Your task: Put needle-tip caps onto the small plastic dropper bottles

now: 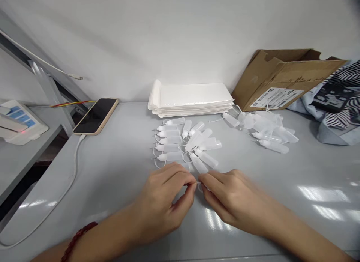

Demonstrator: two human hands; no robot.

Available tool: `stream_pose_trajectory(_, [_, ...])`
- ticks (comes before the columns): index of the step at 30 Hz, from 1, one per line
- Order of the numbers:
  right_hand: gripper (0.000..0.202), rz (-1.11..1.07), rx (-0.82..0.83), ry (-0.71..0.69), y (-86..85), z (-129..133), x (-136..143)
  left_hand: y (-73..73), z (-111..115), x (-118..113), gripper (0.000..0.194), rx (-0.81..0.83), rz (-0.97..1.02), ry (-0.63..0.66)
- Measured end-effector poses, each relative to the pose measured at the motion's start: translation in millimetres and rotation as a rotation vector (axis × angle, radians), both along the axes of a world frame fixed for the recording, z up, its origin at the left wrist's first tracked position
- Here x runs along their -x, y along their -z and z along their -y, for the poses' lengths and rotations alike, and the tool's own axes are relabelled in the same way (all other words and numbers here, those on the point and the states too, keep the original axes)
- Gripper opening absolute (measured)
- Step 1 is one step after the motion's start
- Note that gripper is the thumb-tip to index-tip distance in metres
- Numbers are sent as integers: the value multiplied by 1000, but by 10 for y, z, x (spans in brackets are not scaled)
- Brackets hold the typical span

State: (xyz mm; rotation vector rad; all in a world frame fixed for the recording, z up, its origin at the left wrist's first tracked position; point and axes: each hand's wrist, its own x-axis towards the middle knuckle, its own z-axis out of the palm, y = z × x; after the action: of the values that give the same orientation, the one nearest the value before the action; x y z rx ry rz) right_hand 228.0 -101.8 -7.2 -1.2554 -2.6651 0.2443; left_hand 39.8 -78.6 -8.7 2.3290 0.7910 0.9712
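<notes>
My left hand [170, 198] and my right hand [229, 192] meet over the front of the grey table, fingertips nearly touching. Between them is a small needle-tip squeeze bottle [200, 186], of which only a bit of white tip and a looped cap strap shows. My left thumb and index finger pinch its tip end. My right fingers close around the rest and hide it. Just beyond my left hand, several translucent bottles [169, 147] lie in a column with thin tips pointing left. Beside them, more bottles [204, 142] lie in a loose heap.
White padded envelopes [194, 95] are stacked against the wall. To their right an open cardboard box [281, 76] leans behind another bottle pile [270, 128], near striped cloth [344, 100]. A phone [96, 116] with a white cable [75, 164] lies at the left.
</notes>
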Motion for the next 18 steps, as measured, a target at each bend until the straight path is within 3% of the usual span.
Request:
stream_pose_trajectory(7, [21,-7,10,-6,16,10,8,19,23,-8,15,-69,-2,-14])
stream_pose_trajectory(13, [22,-45,28,-10,14,10,5,13,12,-7,9,151,-10,-58])
stream_pose_trajectory(18, [20,-12,-1,-21,-1,3,6,21,0,-2,11,183,-24,-10])
